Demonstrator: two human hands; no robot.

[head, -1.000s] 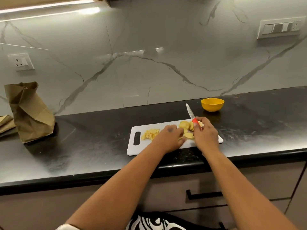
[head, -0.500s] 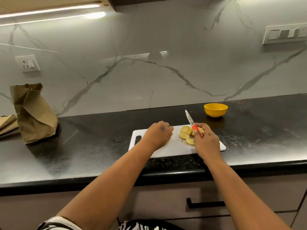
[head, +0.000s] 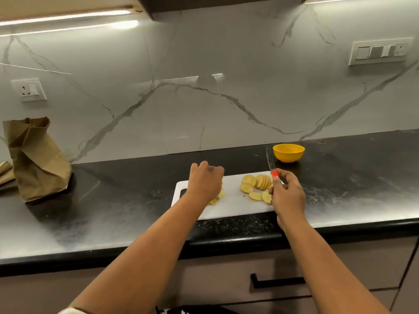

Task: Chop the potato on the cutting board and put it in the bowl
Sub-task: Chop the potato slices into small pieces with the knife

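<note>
A white cutting board (head: 231,207) lies on the black counter. Round potato slices (head: 256,183) are spread over its right half. My left hand (head: 205,182) is curled over the small chopped potato pieces (head: 218,196) on the left half and hides most of them; a few show under the palm. My right hand (head: 286,196) grips a knife (head: 269,162) by its red handle at the board's right end, with the blade pointing up and away, off the board. A yellow bowl (head: 288,152) stands behind the board's right end, and I cannot see inside it.
A crumpled brown paper bag (head: 36,159) stands at the far left of the counter against the marble wall. The counter's front edge runs just below the board. A drawer with a black handle (head: 276,281) sits under it.
My left hand has moved from the slices leftward onto the chopped pile and curled over it. My right hand has shifted a little right, uncovering the slices.
</note>
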